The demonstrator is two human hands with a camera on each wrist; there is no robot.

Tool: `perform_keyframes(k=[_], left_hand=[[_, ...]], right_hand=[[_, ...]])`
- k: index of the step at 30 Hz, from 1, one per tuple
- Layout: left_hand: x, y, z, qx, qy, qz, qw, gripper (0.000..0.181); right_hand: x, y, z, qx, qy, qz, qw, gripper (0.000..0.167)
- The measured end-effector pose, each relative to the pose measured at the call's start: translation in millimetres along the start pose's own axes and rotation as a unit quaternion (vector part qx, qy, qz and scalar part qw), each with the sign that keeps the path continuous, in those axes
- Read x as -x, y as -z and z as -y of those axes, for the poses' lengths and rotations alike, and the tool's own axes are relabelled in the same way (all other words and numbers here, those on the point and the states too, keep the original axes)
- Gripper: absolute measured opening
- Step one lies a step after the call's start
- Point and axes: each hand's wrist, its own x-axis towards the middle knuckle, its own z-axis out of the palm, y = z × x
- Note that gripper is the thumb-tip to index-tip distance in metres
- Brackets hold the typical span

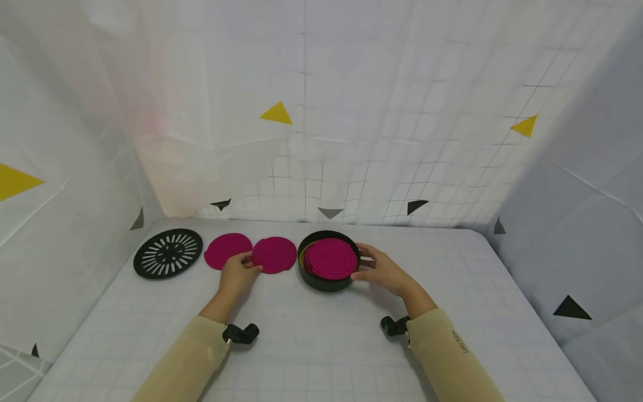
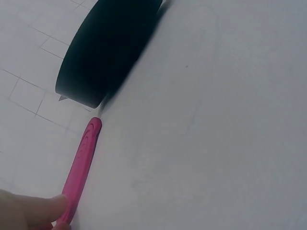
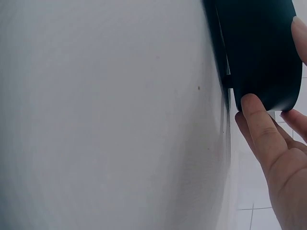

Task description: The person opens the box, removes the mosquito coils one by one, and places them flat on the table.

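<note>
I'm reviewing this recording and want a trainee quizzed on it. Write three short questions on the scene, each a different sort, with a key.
1. True or false: in the head view, the slotted black disc is farther left than the dark round container.
2. Which of these does the right hand hold?
A. yellow triangle
B. dark round container
C. slotted black disc
3. Short answer: what does the left hand pinch?

Key:
1. True.
2. B.
3. The pink coil next to the dark round container, on its left in the head view.
</note>
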Motion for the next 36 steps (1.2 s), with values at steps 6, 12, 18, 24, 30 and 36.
perform_keyframes(k=[6, 12, 18, 24, 30, 36], left_hand=[[-0.3, -1.3, 0.2, 0.001, -0.003, -0.002, 1.0, 0.052], [0.3, -0.2, 0.9, 0.0, 0.004, -0.002, 1.0, 0.052], [2.2, 0.6, 0.4, 0.003, -0.002, -0.003, 1.0, 0.051], [2.0, 0.8, 4.1, 0.023, -0.003, -0.003, 0.9997, 0.052], [5.0, 2.5, 6.6, 0.04, -0.003, -0.005, 0.9992, 0.053], [9.1, 7.4, 2.3, 0.058, -0.009, 0.0, 0.9983, 0.053]], right_hand=[[-1.6, 0.7, -3.4, 0.0, 0.0, 0.0, 1.0, 0.094], [-0.6, 0.9, -3.7, -0.001, -0.002, 0.001, 1.0, 0.093], [-0.7, 1.4, -3.4, 0.002, -0.002, 0.0, 1.0, 0.093], [-2.5, 1.6, -5.6, 0.004, -0.003, -0.001, 1.0, 0.092], [-1.1, 1.1, -4.4, 0.003, 0.0, -0.001, 1.0, 0.092], [-0.5, 1.2, -3.8, 0.004, 0.001, -0.003, 1.0, 0.092]])
